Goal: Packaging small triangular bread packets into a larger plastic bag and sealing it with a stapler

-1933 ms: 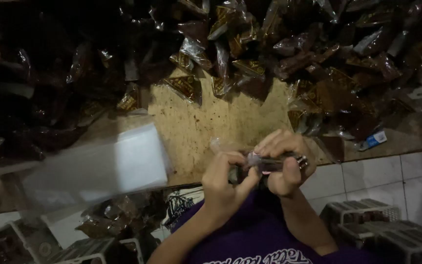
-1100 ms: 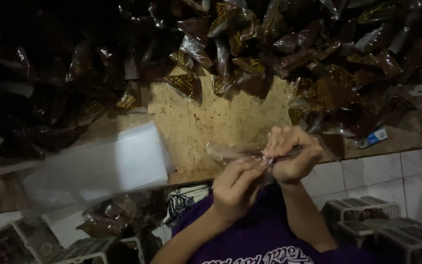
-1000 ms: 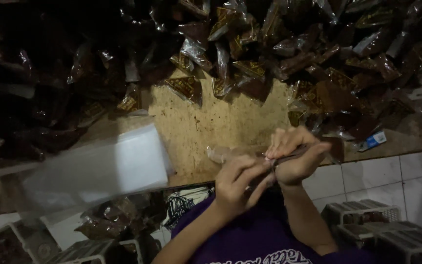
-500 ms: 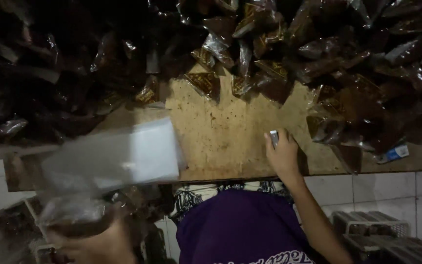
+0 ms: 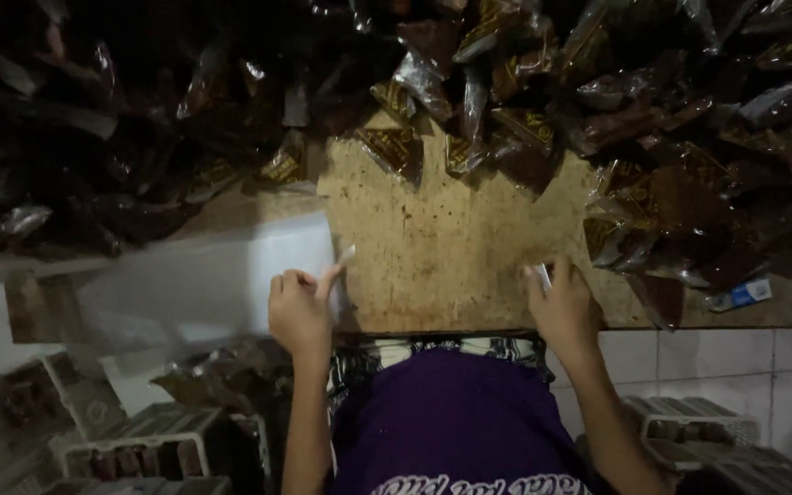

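My left hand (image 5: 300, 307) rests at the near edge of the worn wooden board (image 5: 446, 252), fingers curled and forefinger touching the edge of a stack of clear plastic sheets (image 5: 203, 284). My right hand (image 5: 561, 302) lies on the board's right side, closed around a small pale object (image 5: 543, 275) that sticks up between the fingers. A big heap of dark brown filled plastic packets (image 5: 524, 101) covers the far side of the board and surrounds its bare middle.
A small blue and white thing (image 5: 740, 295) lies at the right edge of the tabletop. White plastic crates (image 5: 130, 440) stand on the tiled floor at lower left and others (image 5: 689, 422) at lower right. More packets lie under the table (image 5: 222, 376).
Both hands were together in front of me working on a clear packet. They have parted: the left dropped down to the lower left with the packet, then came up to the plastic sheets.
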